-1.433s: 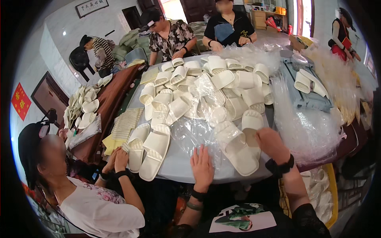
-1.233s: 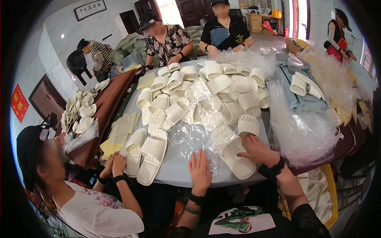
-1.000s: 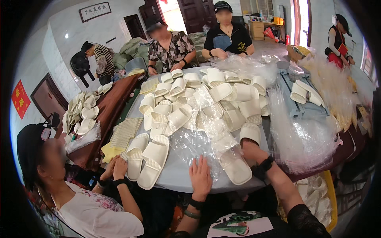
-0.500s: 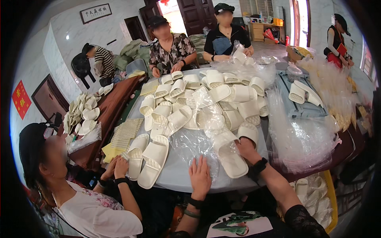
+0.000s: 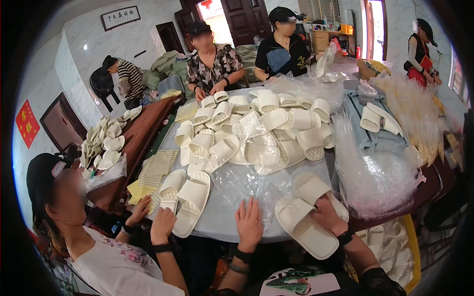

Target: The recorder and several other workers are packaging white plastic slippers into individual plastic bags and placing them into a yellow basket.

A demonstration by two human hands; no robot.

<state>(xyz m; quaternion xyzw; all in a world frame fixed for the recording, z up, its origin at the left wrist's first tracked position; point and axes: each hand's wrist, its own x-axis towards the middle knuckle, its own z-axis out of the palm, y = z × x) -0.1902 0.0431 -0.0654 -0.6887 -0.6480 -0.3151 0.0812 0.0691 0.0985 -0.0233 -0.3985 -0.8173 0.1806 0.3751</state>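
Pair of white slippers point(image 5: 316, 240) gripped at the near right edge of the desk point(image 5: 220, 223)

The pair lies one slipper partly over the other, both tilted, toe ends toward the far left. The heel of the nearer slipper reaches past the near edge of the desk; whether the pair touches the surface cannot be told. The right hand point(image 5: 330, 215) is closed on the pair, fingers tucked between and into the slippers, fingertips hidden. The left hand point(image 5: 249, 221) rests palm down near the middle of the near edge, holding nothing, fingers extended and slightly parted, just beside a clear plastic bag point(image 5: 242, 185).

Beyond the bag stands a heap of white slippers point(image 5: 269, 133). Left of the left hand lies a second pair point(image 5: 192, 197), right way up. A co-worker in a white top point(image 5: 118, 259) sits at the left, both hands close to that pair. Patterned sheets point(image 5: 158, 165) lie at the desk's left side. To the right are piled clear plastic bags point(image 5: 377, 172) and a blue-grey case point(image 5: 373, 135) bearing further slippers point(image 5: 381, 118). A yellow crate point(image 5: 414, 246) with slippers stands below at the near right. At the far side, a co-worker in a black shirt point(image 5: 279, 56) holds up wrapped footwear point(image 5: 324, 61).
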